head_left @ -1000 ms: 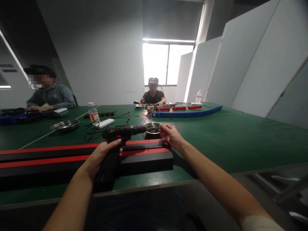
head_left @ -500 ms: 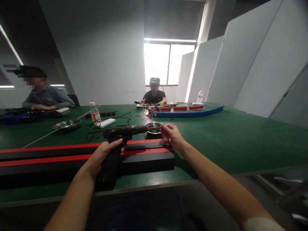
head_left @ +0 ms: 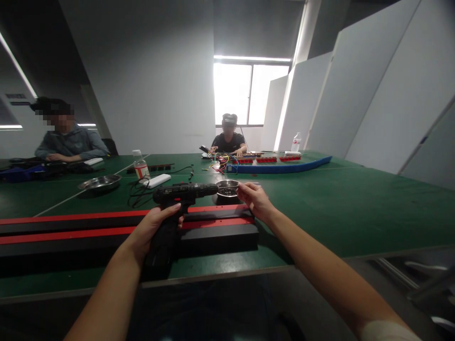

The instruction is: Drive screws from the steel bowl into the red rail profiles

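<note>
Black drill (head_left: pixel 169 194) — left hand (head_left: pixel 156 221) | beams (head_left: pixel 220 238) — near front edge (head_left: pixel 216 276) | tabletop (head_left: pixel 348 213) extends right

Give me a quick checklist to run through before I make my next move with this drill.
1. Drill gripped: ok, the left hand is wrapped around its handle.
2. Drill held level: ok, its body points roughly sideways, toward the right hand.
3. Right hand clear of the thin bit: not ok, its fingertips are at the tip; I'd keep the drill from spinning.
4. Something fitted on the tip: cannot tell, too small and partly hidden by the fingertips.
5. Metal bowl nearby: ok, it sits just beyond the bit, with small dark pieces inside.
6. Red-topped bars resting on the table: ok, they lie side by side.
</note>
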Action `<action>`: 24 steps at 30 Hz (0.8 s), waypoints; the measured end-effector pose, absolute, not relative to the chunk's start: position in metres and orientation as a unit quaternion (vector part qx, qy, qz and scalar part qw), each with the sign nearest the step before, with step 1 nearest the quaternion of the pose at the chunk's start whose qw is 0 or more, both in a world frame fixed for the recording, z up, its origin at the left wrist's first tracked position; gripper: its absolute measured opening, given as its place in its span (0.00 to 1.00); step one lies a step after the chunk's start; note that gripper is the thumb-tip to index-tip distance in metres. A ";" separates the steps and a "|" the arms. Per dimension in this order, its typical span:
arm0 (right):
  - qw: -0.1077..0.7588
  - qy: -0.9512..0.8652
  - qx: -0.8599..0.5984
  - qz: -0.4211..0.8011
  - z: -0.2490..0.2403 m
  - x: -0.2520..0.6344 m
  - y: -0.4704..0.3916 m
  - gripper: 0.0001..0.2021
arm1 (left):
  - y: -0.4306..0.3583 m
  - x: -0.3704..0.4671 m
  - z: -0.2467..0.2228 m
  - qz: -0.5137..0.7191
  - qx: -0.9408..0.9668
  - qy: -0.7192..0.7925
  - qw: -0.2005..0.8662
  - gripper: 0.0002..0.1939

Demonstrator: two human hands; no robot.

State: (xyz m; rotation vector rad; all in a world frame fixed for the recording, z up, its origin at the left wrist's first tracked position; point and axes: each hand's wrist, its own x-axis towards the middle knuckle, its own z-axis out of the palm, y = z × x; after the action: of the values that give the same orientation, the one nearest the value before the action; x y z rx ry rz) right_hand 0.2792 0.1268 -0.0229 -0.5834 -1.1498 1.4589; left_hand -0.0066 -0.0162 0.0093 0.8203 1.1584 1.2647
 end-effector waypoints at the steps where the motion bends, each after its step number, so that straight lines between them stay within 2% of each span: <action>1: 0.559 -0.489 -0.248 0.622 -0.023 0.280 0.126 0.17 | -0.016 -0.007 0.009 0.542 0.351 0.494 0.582 0.12; 8: 0.565 -0.499 -0.257 0.605 -0.025 0.279 0.127 0.18 | -0.014 -0.008 0.010 0.535 0.361 0.506 0.572 0.13; 14: 0.564 -0.509 -0.270 0.592 -0.027 0.279 0.128 0.18 | -0.011 -0.011 0.017 0.497 0.433 0.556 0.506 0.17; 18: 0.544 -0.549 -0.282 0.568 -0.026 0.277 0.126 0.18 | -0.016 -0.030 0.050 0.481 0.492 0.575 0.442 0.14; 24: 0.515 -0.597 -0.304 0.535 -0.025 0.276 0.122 0.17 | -0.029 -0.078 0.107 0.380 0.572 0.643 0.338 0.11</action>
State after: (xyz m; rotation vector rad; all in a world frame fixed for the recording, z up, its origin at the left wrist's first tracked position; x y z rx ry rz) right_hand 0.2757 0.1220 -0.0253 -0.7314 -1.4337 1.2843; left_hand -0.0777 -0.0291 0.1069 1.4902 1.6763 0.9902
